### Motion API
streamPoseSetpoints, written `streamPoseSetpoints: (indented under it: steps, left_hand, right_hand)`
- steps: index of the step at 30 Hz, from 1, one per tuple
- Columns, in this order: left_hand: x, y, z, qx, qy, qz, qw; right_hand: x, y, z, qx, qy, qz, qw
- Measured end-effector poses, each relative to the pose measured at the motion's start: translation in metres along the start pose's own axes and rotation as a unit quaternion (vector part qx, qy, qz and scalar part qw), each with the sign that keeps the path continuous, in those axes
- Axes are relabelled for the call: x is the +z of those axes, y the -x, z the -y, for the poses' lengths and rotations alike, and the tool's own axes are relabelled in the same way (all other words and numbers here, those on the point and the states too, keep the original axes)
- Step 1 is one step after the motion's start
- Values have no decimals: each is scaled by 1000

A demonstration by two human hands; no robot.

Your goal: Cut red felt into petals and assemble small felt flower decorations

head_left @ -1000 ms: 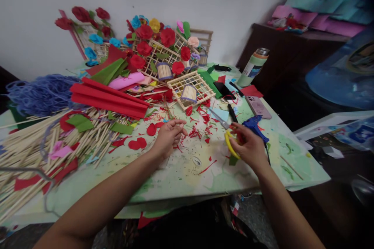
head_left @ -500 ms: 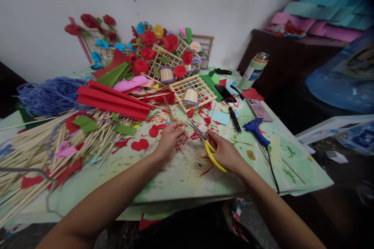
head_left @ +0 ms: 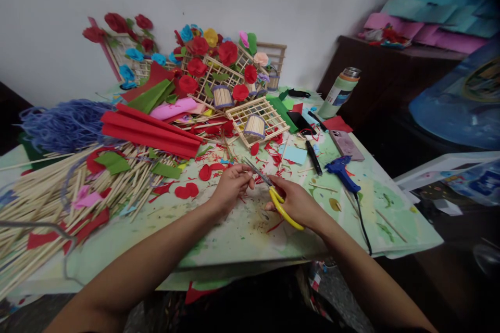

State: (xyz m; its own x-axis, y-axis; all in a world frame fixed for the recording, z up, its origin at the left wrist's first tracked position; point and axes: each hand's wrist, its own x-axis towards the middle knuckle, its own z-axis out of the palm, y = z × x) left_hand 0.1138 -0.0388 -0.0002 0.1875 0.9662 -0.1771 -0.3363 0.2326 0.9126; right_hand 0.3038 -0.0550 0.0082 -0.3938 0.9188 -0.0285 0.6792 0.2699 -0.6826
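My right hand [head_left: 292, 200] is closed on yellow-handled scissors [head_left: 280, 209], whose metal blades point away and to the left, up to the fingers of my left hand. My left hand [head_left: 233, 187] is closed, thumb and fingertips pinched together; whatever is between them is too small to make out. Red paper petals [head_left: 186, 191] lie left of my left hand, and thin red paper scraps are strewn under and beyond both hands. Past the blades stands a small lattice of wooden sticks [head_left: 269, 114] with a little stick basket [head_left: 254, 127] on it.
Wooden sticks [head_left: 39, 208], blue yarn [head_left: 64, 126] and folded red paper [head_left: 152, 132] cover the left side. Paper flowers [head_left: 227, 53] on lattices stand along the wall. To the right are a black marker [head_left: 313, 157], a blue glue gun [head_left: 344, 173], a phone [head_left: 346, 145] and a bottle [head_left: 341, 92].
The scissors and my right hand have shifted slightly left, bringing the blades over the fingertips of my left hand. My left hand stays pinched.
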Motion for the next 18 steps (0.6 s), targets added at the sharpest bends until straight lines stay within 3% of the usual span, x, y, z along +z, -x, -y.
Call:
streamPoseSetpoints:
  steps: [10,18]
  left_hand:
    - [0,-2,2,-10,-27,3,1000]
    - [-3,-3,10,-55,-28,30,998]
  right_hand:
    - [-4,4,8,5,-20,13,1000]
    - [-9,8,2,18,-2,36,999]
